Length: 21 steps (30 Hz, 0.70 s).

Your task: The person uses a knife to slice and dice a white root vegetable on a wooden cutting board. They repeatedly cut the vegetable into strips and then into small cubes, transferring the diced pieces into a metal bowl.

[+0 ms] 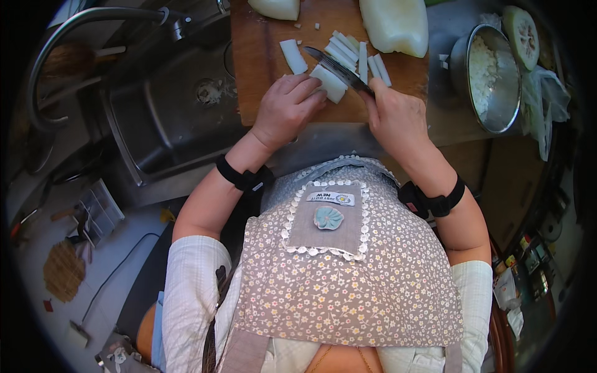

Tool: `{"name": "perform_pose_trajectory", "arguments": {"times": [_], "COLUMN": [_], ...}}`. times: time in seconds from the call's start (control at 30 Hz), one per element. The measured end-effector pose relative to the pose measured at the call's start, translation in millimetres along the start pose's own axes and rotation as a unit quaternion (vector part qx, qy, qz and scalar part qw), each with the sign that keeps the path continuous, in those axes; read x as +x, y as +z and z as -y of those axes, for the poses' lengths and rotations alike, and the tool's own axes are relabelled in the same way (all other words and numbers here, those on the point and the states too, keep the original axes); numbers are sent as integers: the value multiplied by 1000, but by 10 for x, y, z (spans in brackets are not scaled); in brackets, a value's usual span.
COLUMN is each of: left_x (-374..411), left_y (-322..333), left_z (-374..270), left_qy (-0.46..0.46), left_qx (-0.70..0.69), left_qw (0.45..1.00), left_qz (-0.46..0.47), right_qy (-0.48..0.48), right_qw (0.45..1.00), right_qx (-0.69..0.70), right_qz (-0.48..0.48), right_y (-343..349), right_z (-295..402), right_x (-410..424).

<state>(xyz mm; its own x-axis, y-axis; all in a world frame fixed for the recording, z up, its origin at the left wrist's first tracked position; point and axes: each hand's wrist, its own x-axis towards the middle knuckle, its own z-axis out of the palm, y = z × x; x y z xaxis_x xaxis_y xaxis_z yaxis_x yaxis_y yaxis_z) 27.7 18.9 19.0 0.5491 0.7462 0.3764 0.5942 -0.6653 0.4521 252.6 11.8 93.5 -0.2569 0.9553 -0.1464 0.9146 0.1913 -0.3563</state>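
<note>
My right hand grips the handle of a kitchen knife, its dark blade pointing up and left over a wooden cutting board. Under the blade lies a flat white slab of winter melon. My left hand holds the slab's left side with curled fingers, which hide that edge. Several cut melon strips lie beyond the blade. A smaller white piece rests to their left. At the board's far side sit a large peeled melon chunk and another chunk.
Left of the board is a steel sink with scraps at its drain and a curved faucet above. To the right, a steel bowl holds small white pieces. Beside it are a cut melon with seeds and a plastic bag.
</note>
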Motion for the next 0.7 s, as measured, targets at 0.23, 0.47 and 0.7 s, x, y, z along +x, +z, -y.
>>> {"name": "perform_pose_trajectory", "arguments": {"times": [0.23,0.47,0.7], "left_x": [28,91,144], "left_y": [119,180,203], "left_z": [12,-75,-86], "left_qy": [-19,-73,-73], "left_qx": [-11,1,-7], "left_qw": [1000,997,997], "left_qz": [14,31,-4], "right_qy": [-23,-11,-2], "right_qw": [999,996,1000], "right_qx": [-36,-67,8], "right_qz": [11,56,3], "right_y": [-42,208,210], "right_z": [39,-52,-218], "right_x": [-80,-15,123]}}
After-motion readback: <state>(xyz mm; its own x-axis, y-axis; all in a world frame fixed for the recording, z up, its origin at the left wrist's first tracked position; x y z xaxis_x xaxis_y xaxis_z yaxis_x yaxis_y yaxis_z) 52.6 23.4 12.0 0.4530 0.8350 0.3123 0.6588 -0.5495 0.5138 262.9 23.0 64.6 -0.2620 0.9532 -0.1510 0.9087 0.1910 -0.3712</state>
